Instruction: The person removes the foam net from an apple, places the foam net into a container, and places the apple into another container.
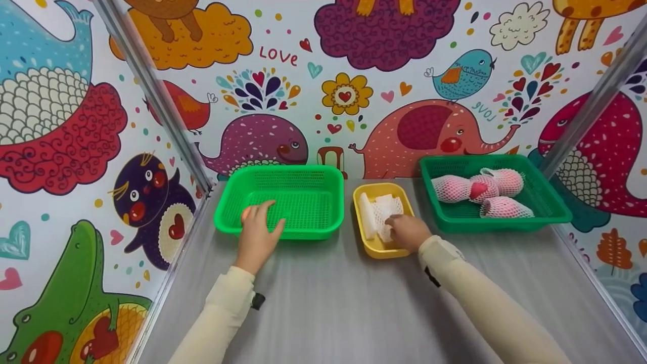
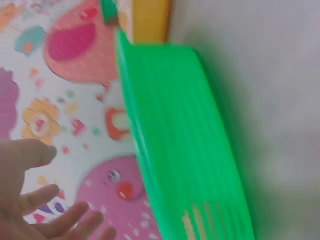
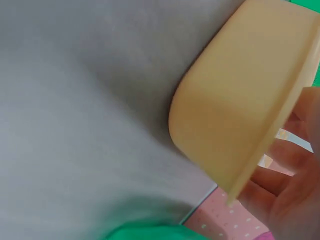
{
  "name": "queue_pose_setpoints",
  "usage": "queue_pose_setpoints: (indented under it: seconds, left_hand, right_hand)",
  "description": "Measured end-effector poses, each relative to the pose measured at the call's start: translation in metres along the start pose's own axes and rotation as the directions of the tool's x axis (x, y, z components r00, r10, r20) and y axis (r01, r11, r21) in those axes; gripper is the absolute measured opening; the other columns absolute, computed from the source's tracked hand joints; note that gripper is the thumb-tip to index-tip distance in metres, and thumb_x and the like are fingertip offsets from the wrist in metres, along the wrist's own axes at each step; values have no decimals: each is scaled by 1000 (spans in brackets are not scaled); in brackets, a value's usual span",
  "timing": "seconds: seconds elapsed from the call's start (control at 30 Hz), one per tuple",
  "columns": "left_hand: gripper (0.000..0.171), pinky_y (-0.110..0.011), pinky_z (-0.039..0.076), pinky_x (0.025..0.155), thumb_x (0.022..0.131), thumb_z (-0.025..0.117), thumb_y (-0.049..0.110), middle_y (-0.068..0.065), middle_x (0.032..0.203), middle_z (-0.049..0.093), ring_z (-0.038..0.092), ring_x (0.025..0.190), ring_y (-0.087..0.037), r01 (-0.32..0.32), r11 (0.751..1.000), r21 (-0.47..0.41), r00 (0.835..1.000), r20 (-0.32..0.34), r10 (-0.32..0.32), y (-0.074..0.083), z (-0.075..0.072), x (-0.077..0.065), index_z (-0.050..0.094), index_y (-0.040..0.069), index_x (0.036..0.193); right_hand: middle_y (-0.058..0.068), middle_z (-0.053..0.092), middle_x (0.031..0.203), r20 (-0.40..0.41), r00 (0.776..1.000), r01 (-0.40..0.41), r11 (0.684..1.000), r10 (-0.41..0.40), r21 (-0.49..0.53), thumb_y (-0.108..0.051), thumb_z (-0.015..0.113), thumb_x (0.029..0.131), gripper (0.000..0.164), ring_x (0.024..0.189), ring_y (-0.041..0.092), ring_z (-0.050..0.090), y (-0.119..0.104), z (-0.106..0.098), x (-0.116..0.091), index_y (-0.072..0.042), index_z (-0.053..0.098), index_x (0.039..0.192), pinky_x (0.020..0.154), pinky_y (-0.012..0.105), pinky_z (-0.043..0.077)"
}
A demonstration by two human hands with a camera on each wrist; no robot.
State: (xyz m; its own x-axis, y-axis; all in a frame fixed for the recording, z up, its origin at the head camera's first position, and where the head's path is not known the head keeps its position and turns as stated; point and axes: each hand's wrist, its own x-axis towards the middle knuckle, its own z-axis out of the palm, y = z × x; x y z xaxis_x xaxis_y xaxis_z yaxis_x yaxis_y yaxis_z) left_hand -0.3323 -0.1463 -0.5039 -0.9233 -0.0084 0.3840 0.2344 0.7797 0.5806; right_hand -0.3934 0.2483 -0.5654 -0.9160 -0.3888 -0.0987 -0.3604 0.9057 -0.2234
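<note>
My left hand (image 1: 259, 235) reaches over the near left rim of the light green basket (image 1: 331, 202), fingers spread and relaxed. A small orange round thing (image 1: 246, 214) lies in that basket, mostly hidden behind the hand. In the left wrist view the left hand (image 2: 47, 200) holds nothing. My right hand (image 1: 408, 232) dips into the yellow tub (image 1: 381, 253), fingertips down at the white foam nets (image 1: 383, 210). Seen from the right wrist, the fingers (image 3: 287, 155) pass over the tub's rim; their tips are hidden, so I cannot tell whether they pinch a net.
At the right stands a dark green basket (image 1: 500, 226) with several pinkish fruits (image 1: 505, 208) wrapped in white foam nets. All three containers sit on a grey table (image 1: 338, 308) near the patterned back wall (image 1: 323, 136). Metal posts (image 1: 156, 96) frame the corners.
</note>
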Motion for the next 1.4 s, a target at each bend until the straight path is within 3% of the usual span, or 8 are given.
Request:
queue_pose_setpoints:
  seconds: [0.23, 0.4, 0.5, 0.63, 0.8, 0.97, 1.17, 1.4]
  left_hand:
    - [49, -43, 47, 99, 95, 72, 28, -5, 129, 57, 55, 120, -21, -152, 977, -152, 988, -20, 151, 32, 16, -2, 57, 14, 139]
    - [49, -38, 44, 104, 94, 72, 28, -1, 132, 56, 52, 123, -16, -268, 948, -170, 962, 11, 274, 63, 26, 6, 57, 14, 139]
    - [51, -36, 43, 105, 95, 71, 33, 0, 134, 54, 51, 125, -14, -321, 930, -177, 942, 42, 334, 88, 30, 10, 56, 16, 140]
    - [53, -33, 42, 106, 96, 68, 43, 2, 137, 53, 48, 128, -12, -367, 908, -202, 917, 89, 390, 117, 37, 10, 54, 20, 142]
    - [56, -32, 40, 107, 95, 67, 46, 4, 138, 51, 46, 128, -12, -410, 875, -258, 880, 138, 454, 135, 50, 6, 52, 22, 144]
    - [54, -31, 40, 108, 96, 64, 48, 6, 138, 50, 46, 128, -10, -419, 855, -304, 859, 172, 482, 141, 61, -4, 50, 26, 144]
    - [51, -33, 41, 107, 99, 60, 48, 7, 138, 50, 46, 127, -10, -410, 839, -358, 845, 197, 497, 143, 65, -15, 50, 27, 144]
    - [49, -32, 41, 107, 99, 62, 43, 8, 139, 48, 44, 129, -9, -416, 829, -375, 851, 162, 500, 137, 63, -15, 50, 26, 143]
  right_hand:
    - [14, 69, 119, -92, 994, 54, 994, -62, -91, -16, 72, 93, 37, 98, 33, 69, 8, -25, -10, -5, 67, 127, 87, 47, 56]
    - [14, 70, 105, -292, 943, 117, 979, -162, -166, -11, 74, 90, 29, 86, 32, 68, 39, -46, -21, -3, 69, 117, 79, 47, 58]
    - [15, 69, 103, -371, 925, 46, 993, -85, -112, -10, 76, 89, 28, 89, 34, 66, 73, -65, -32, -5, 67, 115, 81, 52, 57]
    - [24, 64, 117, -391, 915, -97, 995, 98, 24, -6, 73, 91, 32, 106, 45, 59, 121, -87, -50, -2, 64, 121, 91, 63, 48]
    - [36, 50, 124, -344, 900, -250, 964, 266, 92, -3, 70, 90, 42, 112, 55, 44, 165, -96, -70, 7, 55, 128, 93, 72, 40]
    - [46, 35, 128, -161, 904, -384, 917, 397, 107, -23, 62, 100, 57, 113, 63, 33, 193, -89, -83, 12, 39, 138, 89, 78, 35]
    - [51, 30, 133, 24, 892, -446, 871, 451, 207, -29, 59, 102, 70, 115, 67, 35, 204, -97, -89, 14, 27, 147, 94, 79, 30]
    - [50, 38, 131, 107, 895, -445, 883, 433, 151, -36, 62, 100, 74, 116, 68, 34, 219, -104, -85, 16, 33, 142, 100, 79, 20]
